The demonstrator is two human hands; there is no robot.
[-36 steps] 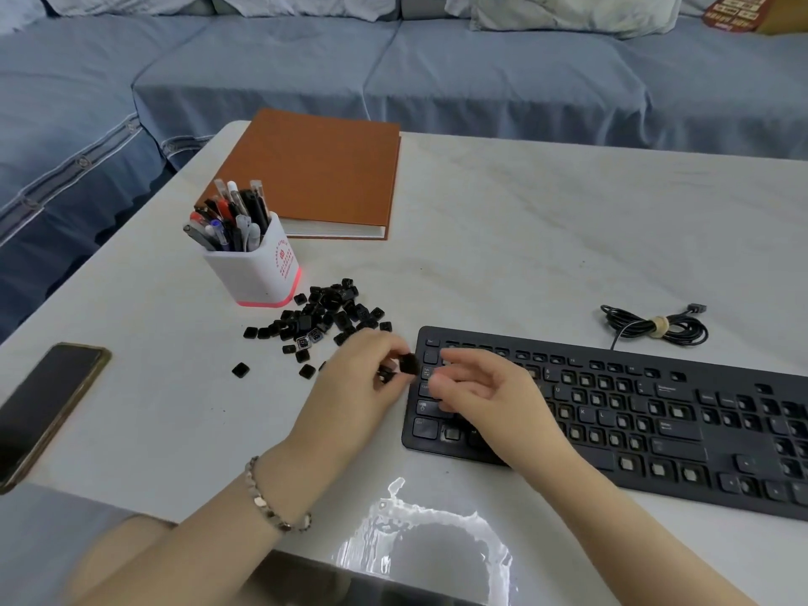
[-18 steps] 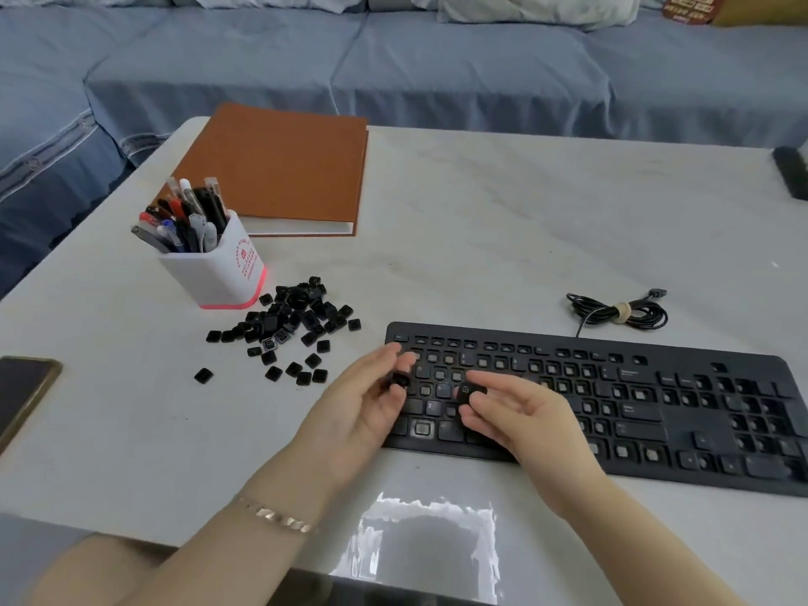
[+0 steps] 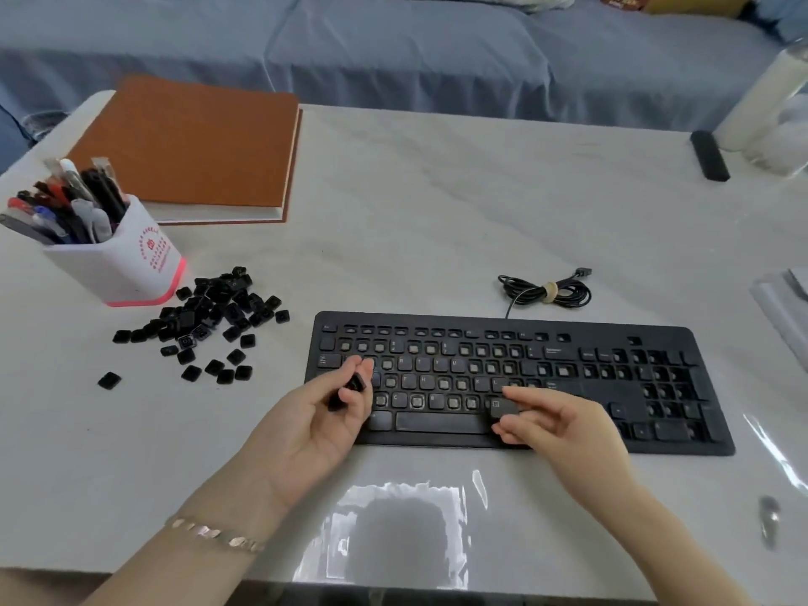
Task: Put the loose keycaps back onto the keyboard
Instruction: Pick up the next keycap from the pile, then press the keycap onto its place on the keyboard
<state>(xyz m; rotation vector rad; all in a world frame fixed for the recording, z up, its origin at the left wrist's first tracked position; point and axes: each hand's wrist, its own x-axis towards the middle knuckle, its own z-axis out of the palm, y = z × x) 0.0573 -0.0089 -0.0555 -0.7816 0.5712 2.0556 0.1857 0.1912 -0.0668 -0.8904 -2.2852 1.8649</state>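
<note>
Black square keycaps [image 3: 218,308] beside flat keyboard [image 3: 612,400]

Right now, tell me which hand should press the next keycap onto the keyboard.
Right, I'd judge. The right hand pinches a keycap over the lower rows of the keyboard, beside the spacebar. The left hand lies palm-up at the left end, holding spare keycaps.
</note>
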